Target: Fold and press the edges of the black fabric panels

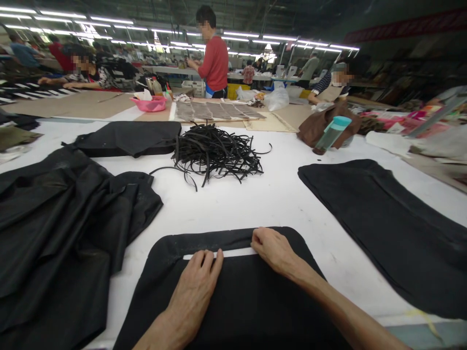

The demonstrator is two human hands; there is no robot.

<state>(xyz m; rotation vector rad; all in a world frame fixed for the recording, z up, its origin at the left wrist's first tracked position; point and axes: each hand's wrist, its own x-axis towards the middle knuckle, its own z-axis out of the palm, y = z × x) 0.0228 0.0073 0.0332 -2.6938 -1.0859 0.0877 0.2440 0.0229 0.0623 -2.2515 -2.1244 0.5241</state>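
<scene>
Status?
Your left hand point(194, 289) is resting, fingers extended, on the black panel point(251, 301) by its slot point(237, 253). Apart from it, your right hand point(276, 249) is curling at the slot's right end; can't tell if it's gripping.
Panel?
It's lying on the white surface point(222, 209), black strips point(215, 153) heaping beyond.

dark ceiling point(156, 13) | lit tube lights point(112, 20) in rows | white worktable point(284, 199) | red banner point(408, 25), right

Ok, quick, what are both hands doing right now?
Left hand: open, resting on black cloth.
Right hand: curled on the same cloth; grip can't be told.
</scene>
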